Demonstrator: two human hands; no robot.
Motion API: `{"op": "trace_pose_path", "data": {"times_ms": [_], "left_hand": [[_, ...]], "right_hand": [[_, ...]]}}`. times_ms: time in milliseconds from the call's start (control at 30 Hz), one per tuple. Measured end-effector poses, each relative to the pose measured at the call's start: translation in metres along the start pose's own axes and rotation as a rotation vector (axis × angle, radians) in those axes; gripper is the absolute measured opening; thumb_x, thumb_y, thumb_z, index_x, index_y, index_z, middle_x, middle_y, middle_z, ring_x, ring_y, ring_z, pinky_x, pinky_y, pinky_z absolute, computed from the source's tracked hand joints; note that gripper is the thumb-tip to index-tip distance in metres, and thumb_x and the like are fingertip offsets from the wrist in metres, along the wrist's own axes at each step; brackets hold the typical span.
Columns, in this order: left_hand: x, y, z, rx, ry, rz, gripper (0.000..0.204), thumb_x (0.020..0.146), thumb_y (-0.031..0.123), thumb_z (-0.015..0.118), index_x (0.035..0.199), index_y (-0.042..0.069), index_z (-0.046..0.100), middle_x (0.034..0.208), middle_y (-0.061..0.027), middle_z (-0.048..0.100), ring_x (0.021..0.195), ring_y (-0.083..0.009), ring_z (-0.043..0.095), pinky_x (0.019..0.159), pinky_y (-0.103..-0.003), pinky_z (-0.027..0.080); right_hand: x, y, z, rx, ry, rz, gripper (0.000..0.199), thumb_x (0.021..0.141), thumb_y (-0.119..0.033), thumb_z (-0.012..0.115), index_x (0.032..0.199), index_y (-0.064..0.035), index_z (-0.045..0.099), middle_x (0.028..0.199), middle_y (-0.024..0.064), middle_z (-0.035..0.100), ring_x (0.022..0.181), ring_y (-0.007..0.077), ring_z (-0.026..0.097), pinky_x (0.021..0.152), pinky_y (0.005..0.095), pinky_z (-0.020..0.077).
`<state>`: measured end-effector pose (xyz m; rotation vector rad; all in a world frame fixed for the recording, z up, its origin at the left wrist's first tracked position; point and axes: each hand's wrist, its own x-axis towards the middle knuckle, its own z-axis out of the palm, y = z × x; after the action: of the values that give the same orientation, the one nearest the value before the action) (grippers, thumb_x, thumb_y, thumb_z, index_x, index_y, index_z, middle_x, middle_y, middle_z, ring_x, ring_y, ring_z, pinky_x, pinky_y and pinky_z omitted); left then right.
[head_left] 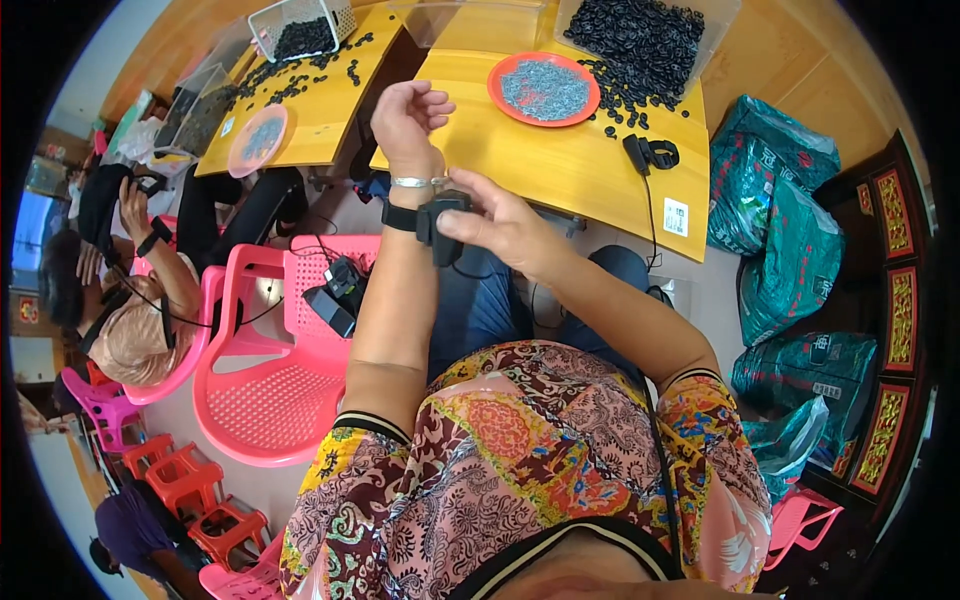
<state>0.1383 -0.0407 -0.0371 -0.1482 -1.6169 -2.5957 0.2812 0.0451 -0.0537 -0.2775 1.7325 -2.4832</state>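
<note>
Right hand (500,225) pinches a small black device (440,222) strapped to the left wrist.

The right fingers close on the black device, which sits on a black band just below a silver bracelet (420,182); its long axis runs roughly along the raised forearm. The left hand (408,115) is held up, fingers loosely curled, holding nothing. Beyond lies the yellow table (560,165) with an orange plate (500,92) of grey bits and black rings (640,40). A pink chair (265,400) stands left.

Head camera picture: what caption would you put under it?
Right hand fastens a black wrist device on the raised left hand's wrist, by a yellow table.
</note>
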Motion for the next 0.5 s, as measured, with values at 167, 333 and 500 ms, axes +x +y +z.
{"op": "trace_pose_path", "data": {"times_ms": [167, 333, 500], "left_hand": [[-0.006, 0.004, 0.012, 0.191, -0.014, 0.248, 0.017, 0.086, 0.012, 0.046, 0.084, 0.001, 0.059, 0.068, -0.0082, 0.061, 0.057, -0.0149, 0.059, 0.053, -0.023, 0.045], [-0.008, 0.009, 0.012, 0.192, -0.033, 0.311, 0.014, 0.084, 0.009, 0.047, 0.083, 0.001, 0.059, 0.067, -0.0069, 0.061, 0.055, -0.0138, 0.058, 0.051, -0.022, 0.044], [-0.020, 0.018, 0.015, -0.092, -0.265, 0.143, 0.017, 0.084, 0.011, 0.047, 0.084, -0.002, 0.058, 0.071, -0.0107, 0.062, 0.062, -0.0190, 0.061, 0.060, -0.027, 0.049]], "right_hand": [[0.008, 0.021, 0.002, -0.098, 0.026, -0.141, 0.048, 0.085, -0.022, 0.064, 0.122, 0.0019, 0.046, 0.108, 0.0042, 0.056, 0.098, 0.0101, 0.054, 0.087, 0.0244, 0.0425], [0.008, 0.015, 0.007, 0.000, 0.116, -0.105, 0.025, 0.087, -0.020, 0.061, 0.104, -0.0040, 0.054, 0.086, -0.0002, 0.058, 0.073, 0.0077, 0.057, 0.067, 0.0239, 0.0493], [0.004, 0.008, 0.009, 0.173, 0.145, 0.086, 0.023, 0.087, -0.022, 0.060, 0.102, -0.0051, 0.056, 0.084, 0.0011, 0.059, 0.064, 0.0104, 0.058, 0.055, 0.0273, 0.0512]]}}
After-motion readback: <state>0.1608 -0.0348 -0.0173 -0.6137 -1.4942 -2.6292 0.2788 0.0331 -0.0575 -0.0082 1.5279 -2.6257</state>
